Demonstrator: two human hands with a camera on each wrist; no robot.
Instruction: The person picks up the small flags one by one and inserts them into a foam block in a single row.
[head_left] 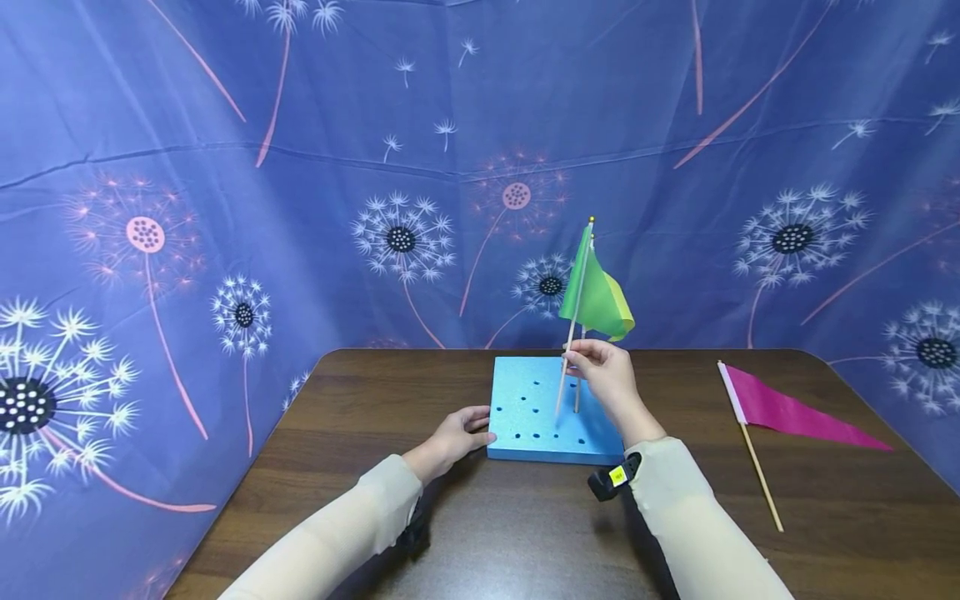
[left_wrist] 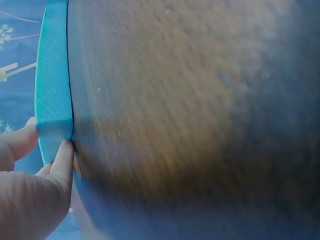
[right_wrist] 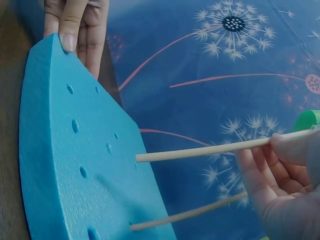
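A light-blue board (head_left: 525, 451) with several holes lies on the table. My left hand (head_left: 452, 442) grips its left edge near the front corner, with the thumb over the top in the right wrist view. Between the thumb and fingers of my right hand (head_left: 606, 375) is the wooden stick of a green flag (head_left: 596, 302). This stick (right_wrist: 200, 151) tilts slightly, and its bare lower end shows just above the board's surface. Partly hidden behind the green flag, a yellow flag (head_left: 620, 302) stands with its stick (right_wrist: 180, 216) in a hole.
To the right, a magenta pennant (head_left: 795, 412) on a wooden stick lies on the dark wooden table (head_left: 360, 400). Behind the table hangs a blue cloth (head_left: 465, 100) with a dandelion print. A black wrist camera (head_left: 611, 479) sits at the right cuff.
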